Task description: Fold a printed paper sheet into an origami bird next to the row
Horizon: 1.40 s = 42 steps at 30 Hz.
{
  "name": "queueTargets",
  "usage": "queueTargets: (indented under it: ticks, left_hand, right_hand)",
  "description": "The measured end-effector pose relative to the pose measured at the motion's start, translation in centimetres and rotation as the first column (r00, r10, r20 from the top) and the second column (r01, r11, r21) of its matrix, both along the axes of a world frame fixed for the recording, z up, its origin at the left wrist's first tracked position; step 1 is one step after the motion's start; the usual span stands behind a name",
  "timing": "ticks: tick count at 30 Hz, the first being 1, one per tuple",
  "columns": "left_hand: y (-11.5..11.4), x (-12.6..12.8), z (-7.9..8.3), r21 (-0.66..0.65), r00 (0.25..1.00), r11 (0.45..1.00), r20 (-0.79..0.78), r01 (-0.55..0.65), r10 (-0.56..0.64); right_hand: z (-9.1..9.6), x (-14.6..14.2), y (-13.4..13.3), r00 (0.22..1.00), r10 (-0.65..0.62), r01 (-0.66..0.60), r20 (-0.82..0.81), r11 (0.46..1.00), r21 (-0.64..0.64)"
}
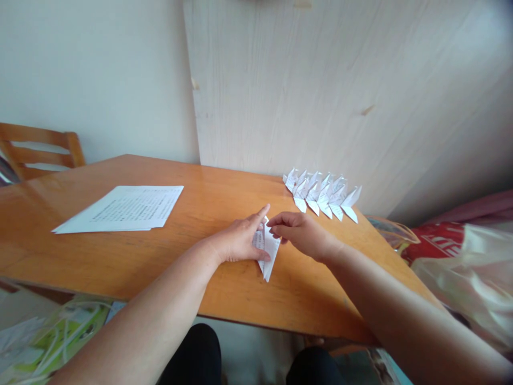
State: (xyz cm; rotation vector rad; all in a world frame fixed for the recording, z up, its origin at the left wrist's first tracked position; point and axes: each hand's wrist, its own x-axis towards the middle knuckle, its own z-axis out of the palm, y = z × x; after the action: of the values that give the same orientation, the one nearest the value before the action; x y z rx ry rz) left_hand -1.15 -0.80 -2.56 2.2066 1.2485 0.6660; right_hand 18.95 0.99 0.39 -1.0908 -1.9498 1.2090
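Note:
A small piece of printed white paper (269,255), folded to a point, lies on the orange wooden table (120,256) near its front edge. My left hand (240,239) lies flat on the paper's left side with the fingers stretched out, pressing it down. My right hand (298,231) is curled at the paper's upper right edge, with thumb and fingers pinched on it. Both hands nearly touch above the paper.
A row of several folded white paper pieces (323,195) lies at the table's back right. A stack of printed sheets (124,208) lies at the left. A wooden chair (36,149) stands behind, a light wood panel (340,91) at the back, and plastic bags (460,262) at the right.

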Motion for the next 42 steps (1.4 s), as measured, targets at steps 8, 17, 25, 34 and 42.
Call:
queueTargets:
  ticks: [8, 17, 25, 34, 42]
  left_hand:
    - [-0.2, 0.1, -0.2, 0.009, 0.997, 1.0, 0.081, -0.001, 0.0]
    - [0.2, -1.1, 0.7, 0.015, 0.994, 0.995, -0.036, -0.102, 0.102]
    - [0.4, -1.7, 1.0, 0.103, 0.93, 0.982, -0.317, -0.159, 0.184]
    - [0.0, -1.3, 1.4, 0.19, 0.967, 0.974, -0.195, -0.125, 0.162]
    - [-0.6, -0.6, 1.6, 0.035, 0.999, 0.999, -0.018, -0.027, 0.028]
  right_hand:
    - [-2.5, -2.3, 1.1, 0.921, -0.085, -0.104, -0.381, 0.888, -0.448]
    - [-3.5, -2.1, 0.9, 0.915, -0.057, -0.123, -0.4, 0.903, -0.411]
    - [-3.3, -2.0, 0.8, 0.956, 0.028, -0.119, -0.292, 0.946, -0.3]
    - [-3.7, -1.9, 1.0, 0.959, 0.089, -0.153, -0.27, 0.962, -0.227]
    - [-3.8, -1.8, 1.0, 0.969, 0.128, -0.161, -0.214, 0.976, -0.146]
